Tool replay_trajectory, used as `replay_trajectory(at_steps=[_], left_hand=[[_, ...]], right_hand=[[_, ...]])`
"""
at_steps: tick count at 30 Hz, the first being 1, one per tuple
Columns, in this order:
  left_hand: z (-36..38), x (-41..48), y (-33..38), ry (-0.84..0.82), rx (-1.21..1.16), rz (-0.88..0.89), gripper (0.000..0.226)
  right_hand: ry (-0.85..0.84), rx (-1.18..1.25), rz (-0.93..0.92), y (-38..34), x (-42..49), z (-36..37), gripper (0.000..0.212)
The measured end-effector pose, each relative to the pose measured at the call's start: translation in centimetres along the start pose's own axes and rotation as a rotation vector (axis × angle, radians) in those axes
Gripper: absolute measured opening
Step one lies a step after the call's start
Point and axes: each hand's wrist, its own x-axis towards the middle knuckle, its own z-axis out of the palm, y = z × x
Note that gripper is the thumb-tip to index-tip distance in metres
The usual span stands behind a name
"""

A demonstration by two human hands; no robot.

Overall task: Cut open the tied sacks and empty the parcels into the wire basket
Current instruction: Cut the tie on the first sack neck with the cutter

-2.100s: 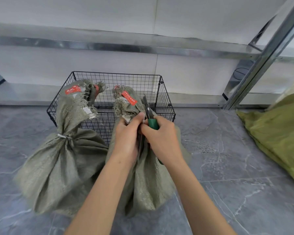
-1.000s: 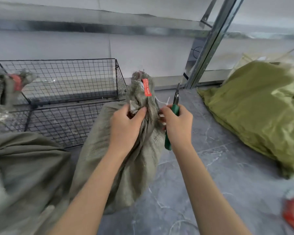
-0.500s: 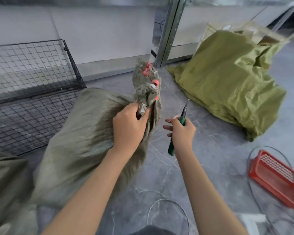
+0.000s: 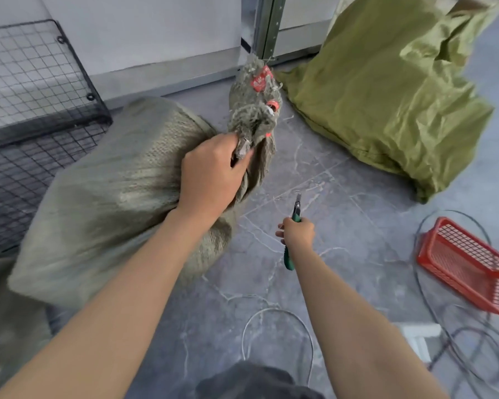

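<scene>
Since half a second ago the right hand [image 4: 297, 233] has drawn down and away from the sack's neck, and it now sits well apart from the left hand [image 4: 211, 174], lower and to its right. Its fingers are curled round the green handles of the cutters [image 4: 296, 204], whose thin metal nose points up and away from the knuckles; whether the blades are parted cannot be told.

The left hand stays clenched on the bunched neck of the grey-green sack [image 4: 113, 197], thumb and fingers squeezing the gathered cloth. Just above that fist the frayed top of the sack stands upright, with a red tag [image 4: 260, 80] on it. The bulging body of the sack lies to the left of and below the left hand, leaning on the grey floor [image 4: 343, 197].

Beyond the sack, far to the left of the left hand, is the black wire basket [image 4: 41, 82], only its corner in view. A second grey sack [image 4: 6, 298] shows under the left forearm at the frame's edge.

Up and right of the right hand slumps an olive-green sack [image 4: 386, 96]. A red plastic basket [image 4: 467, 260] lies to the right of that hand, among loops of cable [image 4: 458, 341].
</scene>
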Motion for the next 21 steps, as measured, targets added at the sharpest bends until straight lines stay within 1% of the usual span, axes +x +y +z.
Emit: replay_trajectory(at_steps=[7, 9, 12, 15, 17, 21], left_hand=[[-0.4, 1.0, -1.2, 0.046, 0.047, -0.044, 0.036], [-0.5, 1.1, -1.7, 0.028, 0.062, -0.077, 0.031], [-0.7, 1.4, -2.4, 0.040, 0.081, -0.106, 0.030], [-1.1, 1.5, -2.8, 0.065, 0.072, -0.120, 0.029], [-1.1, 1.3, -2.7, 0.050, 0.060, -0.132, 0.028], [-2.2, 1.0, -2.5, 0.047, -0.008, -0.203, 0.025]], right_hand=[[-0.016, -0.081, 0.026, 1.1, 1.9, -0.3, 0.005], [-0.018, -0.112, 0.013, 1.6, 2.1, -0.4, 0.007], [-0.039, -0.154, -0.025, 2.2, 2.2, -0.4, 0.006], [-0.061, -0.202, -0.049, 2.6, 2.1, 0.0, 0.010], [-0.072, -0.201, -0.051, 2.6, 1.7, 0.2, 0.013], [-0.101, -0.191, -0.086, 1.0, 0.4, 1.1, 0.013]])
